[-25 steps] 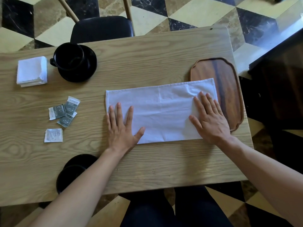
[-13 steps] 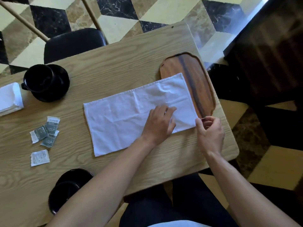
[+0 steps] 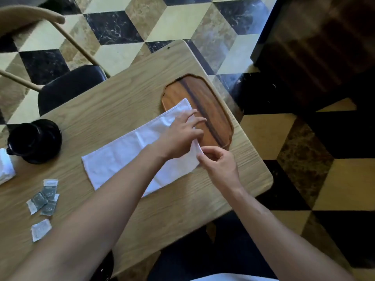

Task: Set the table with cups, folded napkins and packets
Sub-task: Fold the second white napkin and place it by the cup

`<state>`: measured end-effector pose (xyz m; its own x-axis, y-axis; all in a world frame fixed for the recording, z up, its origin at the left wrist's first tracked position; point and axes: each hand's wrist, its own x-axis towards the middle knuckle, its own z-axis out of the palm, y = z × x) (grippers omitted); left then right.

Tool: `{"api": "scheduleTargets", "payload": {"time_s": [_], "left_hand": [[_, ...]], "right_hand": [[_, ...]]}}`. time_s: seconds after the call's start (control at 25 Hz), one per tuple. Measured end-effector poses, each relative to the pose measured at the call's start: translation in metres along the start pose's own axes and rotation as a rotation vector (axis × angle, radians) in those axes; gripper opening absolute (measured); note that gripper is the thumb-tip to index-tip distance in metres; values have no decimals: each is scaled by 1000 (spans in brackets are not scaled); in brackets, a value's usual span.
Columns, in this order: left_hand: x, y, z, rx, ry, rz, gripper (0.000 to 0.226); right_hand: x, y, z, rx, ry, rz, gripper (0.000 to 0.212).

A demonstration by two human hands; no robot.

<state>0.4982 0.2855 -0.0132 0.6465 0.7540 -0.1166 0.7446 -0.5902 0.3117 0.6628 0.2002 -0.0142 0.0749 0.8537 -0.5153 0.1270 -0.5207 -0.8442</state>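
A white cloth napkin (image 3: 125, 157), folded into a long strip, lies slanted across the middle of the wooden table (image 3: 125, 102). Its right end overlaps a dark wooden tray (image 3: 215, 110). My left hand (image 3: 180, 134) rests on that right end with fingers spread, reaching onto the tray. My right hand (image 3: 219, 165) pinches the napkin's near right corner, lifting it slightly. A black cup on a black saucer (image 3: 34, 140) stands at the left. Several small packets (image 3: 44, 199) lie near the left front. A folded white napkin (image 3: 6, 169) shows at the left edge.
A black-seated chair (image 3: 69, 86) stands behind the table. A second black cup (image 3: 105, 268) is mostly hidden under my left forearm at the front edge. Dark furniture (image 3: 316, 49) stands to the right, beyond the table's right edge (image 3: 263, 175).
My left hand slid from the napkin's left part to its right end. My right hand left the cloth's top and pinched the near right corner. The view swung right.
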Motion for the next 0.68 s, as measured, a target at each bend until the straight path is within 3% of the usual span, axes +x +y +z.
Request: {"api": "scheduleTargets", "payload": {"time_s": [0.32,0.56,0.68], "left_hand": [[-68,-98,-72,207,245,-126,16],[-180,-150,-65,121,201,-310,19],[-236,-170,-43,155,217,-298,13]], "right_hand": [[-37,-18,83,-177,-228,-254,9],[-64,-1,178,-368,-351,-324,14],[-75,17,216,-497,-453,-330,15]]}}
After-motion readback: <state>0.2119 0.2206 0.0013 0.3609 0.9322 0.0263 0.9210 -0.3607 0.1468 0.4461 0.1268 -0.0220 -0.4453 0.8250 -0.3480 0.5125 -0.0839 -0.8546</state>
